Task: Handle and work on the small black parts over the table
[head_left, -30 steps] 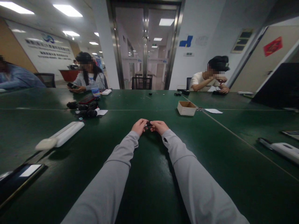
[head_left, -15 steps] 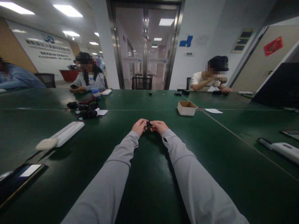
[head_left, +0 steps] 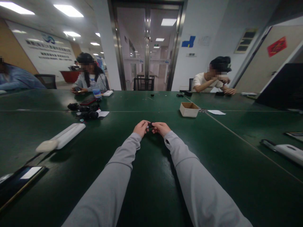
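Both of my hands meet over the middle of the dark green table [head_left: 151,164], arms stretched forward in grey sleeves. Between them is a small black object [head_left: 150,125] with a shiny, metal-looking bit at its left end. It is too small and too covered by fingers to tell its kind. My left hand [head_left: 141,127] is closed on the left end, thumb on top. Opposite it, my right hand [head_left: 161,128] pinches the right end between thumb and fingers.
An open cardboard box [head_left: 189,110] stands right of my hands. Black gear [head_left: 87,111] and a water bottle [head_left: 95,89] are to the left. Nearer lie a white device [head_left: 68,135] and a phone [head_left: 22,178]. Another white device [head_left: 290,153] lies right. People sit across the table.
My hands stay in place, with a little more of the metal-looking end showing between the fingers. The person at the far left of the bottle has shifted their hands slightly.
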`<state>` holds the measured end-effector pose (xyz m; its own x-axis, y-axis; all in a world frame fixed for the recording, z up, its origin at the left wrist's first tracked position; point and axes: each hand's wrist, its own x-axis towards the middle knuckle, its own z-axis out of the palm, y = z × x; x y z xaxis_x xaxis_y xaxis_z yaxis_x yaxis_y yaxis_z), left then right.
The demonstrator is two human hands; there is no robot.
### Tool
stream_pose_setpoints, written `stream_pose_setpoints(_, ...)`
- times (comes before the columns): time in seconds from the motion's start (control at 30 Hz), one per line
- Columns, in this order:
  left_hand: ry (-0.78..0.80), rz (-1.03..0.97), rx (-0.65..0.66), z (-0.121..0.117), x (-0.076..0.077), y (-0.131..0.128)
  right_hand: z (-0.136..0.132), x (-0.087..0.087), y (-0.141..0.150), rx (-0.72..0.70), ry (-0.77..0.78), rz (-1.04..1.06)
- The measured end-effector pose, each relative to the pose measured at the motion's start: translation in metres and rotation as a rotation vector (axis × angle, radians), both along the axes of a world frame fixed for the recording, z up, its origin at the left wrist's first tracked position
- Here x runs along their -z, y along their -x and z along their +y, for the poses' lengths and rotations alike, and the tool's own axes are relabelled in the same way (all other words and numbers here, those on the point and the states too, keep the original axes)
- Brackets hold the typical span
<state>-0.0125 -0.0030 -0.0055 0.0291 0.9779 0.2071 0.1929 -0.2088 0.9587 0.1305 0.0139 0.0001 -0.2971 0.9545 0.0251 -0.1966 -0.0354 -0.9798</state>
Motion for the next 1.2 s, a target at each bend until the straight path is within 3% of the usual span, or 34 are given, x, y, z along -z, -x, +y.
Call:
stream_pose_setpoints(0.33,0.034,-0.041,-0.002,-0.0052,-0.0066,-0.0018,0.0005,0.0003,0.0002,0.01,-0.002,0.002)
stream_pose_setpoints(1.2,0.024,0.001,-0.015,-0.0023,-0.0026,-0.0008,0.0031,0.0029,0.0,-0.009,-0.01,-0.003)
